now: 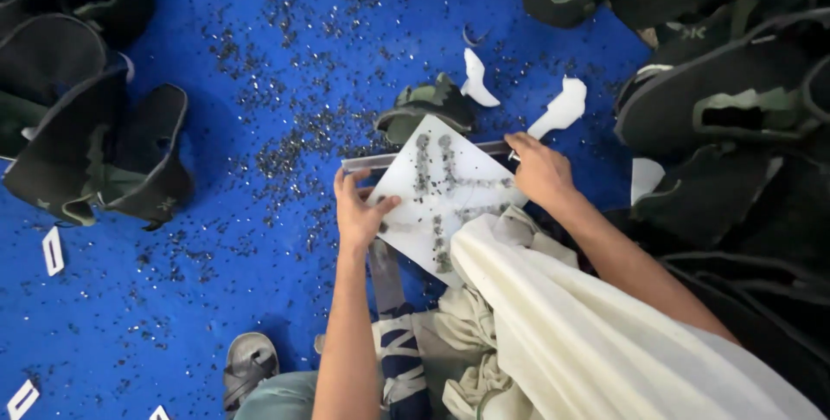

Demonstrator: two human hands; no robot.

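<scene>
Left hand (359, 212) reaches forward, palm down, fingers spread, thumb pressed on the near-left edge of a white board (445, 191); a loose flat hold, not a closed fist. Right hand (538, 167) comes in from the right, forearm angled across, fingers curled at the board's far-right corner, pinching it together with a metal ruler (415, 157) lying along the board's far edge. Board sits tilted like a diamond, centre of view, marked with rows of dark punch holes. Its near corner is covered by cream cloth (553, 316) draped over the person's lap. Just past the board: a camouflage shoe upper (428, 109) and white cut-out pieces (562, 109). Open room to the left on the blue floor mat (173, 299), littered with small dark punchings. Black shoe uppers (95, 143) are piled left, more heaped right. A grey sandal (248, 366) is near the bottom edge.
</scene>
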